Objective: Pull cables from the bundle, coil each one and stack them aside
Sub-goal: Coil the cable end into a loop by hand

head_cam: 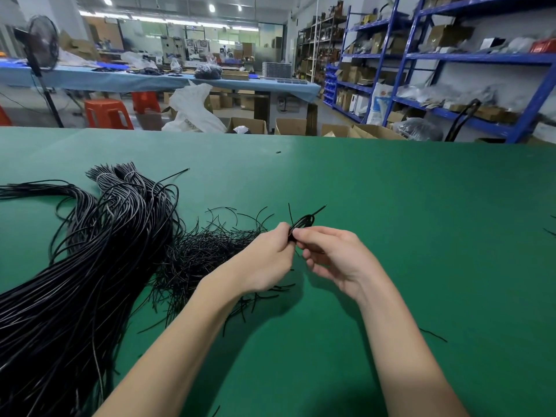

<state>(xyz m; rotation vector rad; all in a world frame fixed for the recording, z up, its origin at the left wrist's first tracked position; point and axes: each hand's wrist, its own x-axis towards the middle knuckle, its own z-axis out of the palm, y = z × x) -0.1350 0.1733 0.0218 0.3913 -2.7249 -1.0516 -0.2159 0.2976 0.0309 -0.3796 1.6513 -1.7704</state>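
Pinching small coil [302, 221], left hand [264, 260], right hand [334, 257], grips meeting; bundle [90, 251] leftward

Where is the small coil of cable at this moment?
In the head view, the small coil sits centre frame above the green table, pinched between left hand and right hand.

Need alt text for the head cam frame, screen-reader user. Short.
Two bare hands, left hand and right hand, pinch a small black cable coil together above a green table. A large cable bundle lies to the left, with a tangled pile of coiled cables beside it; warehouse shelving stands behind.
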